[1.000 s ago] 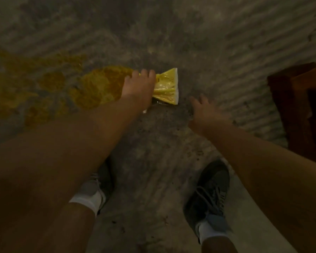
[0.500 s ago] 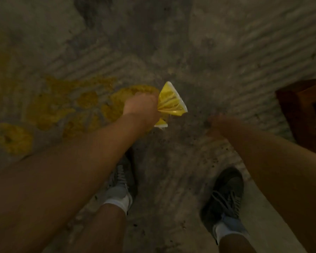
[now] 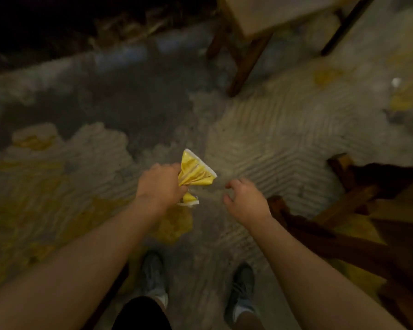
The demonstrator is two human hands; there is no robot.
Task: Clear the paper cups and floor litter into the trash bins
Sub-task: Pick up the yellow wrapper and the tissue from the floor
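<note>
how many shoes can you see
2: the left shoe sits at bottom centre under the left forearm; the right shoe is beside it, further right. Both stand on the floor.

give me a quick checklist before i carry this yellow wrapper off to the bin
1. Wrapper held: ok, the left hand is closed around the crumpled yellow wrapper.
2. Wrapper clear of the floor: ok, it is lifted.
3. Right hand free: ok, open and holding nothing.
4. Trash bin located: not ok, none in view.
5. Path ahead: not ok, a wooden chair leg stands ahead and dark wooden furniture crowds the right.
6. More litter left: cannot tell, a small white scrap is too blurred.
</note>
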